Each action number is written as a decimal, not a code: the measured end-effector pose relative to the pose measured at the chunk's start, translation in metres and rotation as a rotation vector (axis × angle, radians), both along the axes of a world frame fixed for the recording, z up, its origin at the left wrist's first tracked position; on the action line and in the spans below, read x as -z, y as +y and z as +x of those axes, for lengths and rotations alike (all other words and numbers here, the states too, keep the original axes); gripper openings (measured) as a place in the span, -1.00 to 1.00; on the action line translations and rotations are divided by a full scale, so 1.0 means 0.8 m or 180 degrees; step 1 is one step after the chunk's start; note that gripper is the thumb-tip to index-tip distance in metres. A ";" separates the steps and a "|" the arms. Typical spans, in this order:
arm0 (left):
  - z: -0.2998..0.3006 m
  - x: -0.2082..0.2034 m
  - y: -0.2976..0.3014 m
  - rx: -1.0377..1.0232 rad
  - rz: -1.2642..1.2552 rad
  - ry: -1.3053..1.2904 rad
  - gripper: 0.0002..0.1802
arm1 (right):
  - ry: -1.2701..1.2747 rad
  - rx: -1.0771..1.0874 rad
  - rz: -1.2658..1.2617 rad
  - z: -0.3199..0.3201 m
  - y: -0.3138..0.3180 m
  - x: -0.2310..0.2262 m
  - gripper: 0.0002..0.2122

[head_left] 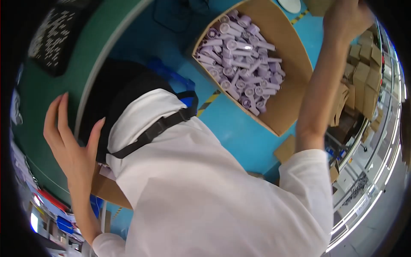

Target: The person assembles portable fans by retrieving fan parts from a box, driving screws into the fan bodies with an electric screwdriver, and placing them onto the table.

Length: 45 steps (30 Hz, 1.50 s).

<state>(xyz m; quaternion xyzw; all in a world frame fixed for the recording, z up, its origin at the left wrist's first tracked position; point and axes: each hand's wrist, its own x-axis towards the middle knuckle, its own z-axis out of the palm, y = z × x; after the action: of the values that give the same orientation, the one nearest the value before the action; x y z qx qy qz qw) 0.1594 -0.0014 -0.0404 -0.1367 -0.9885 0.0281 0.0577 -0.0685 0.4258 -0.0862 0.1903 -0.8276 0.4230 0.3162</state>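
Note:
My left hand (72, 143) is at the rim of the green tabletop (100, 32), fingers spread and nothing between them. My right arm stretches far out to the upper right. At its end my right hand (349, 19) is smeared by motion and partly cut off by the frame's edge, so its fingers and anything in them cannot be made out. Below and left of that hand stands a big open cardboard box (295, 92). Inside it lies a heap of lilac plastic pieces (246, 60) with round heads and stick handles, resembling small handheld fans.
A black tray (55, 43) with rows of small pale pieces sits on the tabletop's far left. Many brown cartons (364, 77) are stacked at the right. Another cardboard box (111, 188) is beside my left forearm. The blue floor (239, 137) has yellow-black tape.

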 end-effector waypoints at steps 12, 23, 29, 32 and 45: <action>-0.016 0.032 0.022 -0.0159 -0.0759 0.0061 -0.06 | -0.5272 0.2401 0.1170 0.683 0.286 0.575 -0.58; -0.013 0.019 0.053 -0.0317 -0.0416 -0.0069 0.02 | -0.5888 0.1693 0.1181 0.718 0.297 0.654 -0.12; -0.011 0.017 0.046 -0.0217 -0.0547 0.0169 0.00 | -0.6171 0.1633 0.0878 0.636 0.272 0.564 0.04; -0.006 0.015 0.033 -0.0338 -0.0473 0.0151 -0.01 | -0.6005 0.1266 0.0557 0.636 0.286 0.572 -0.08; -0.013 0.025 0.009 -0.0080 -0.0850 0.0157 -0.03 | -0.5749 0.1050 -0.0981 0.510 0.269 0.392 -0.47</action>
<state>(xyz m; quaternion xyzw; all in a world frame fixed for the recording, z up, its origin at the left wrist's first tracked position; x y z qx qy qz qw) 0.1486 0.0057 -0.0607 -0.1300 -0.9759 0.1634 0.0628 0.3392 0.6407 -0.4002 -0.3752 -0.7111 0.4656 -0.3698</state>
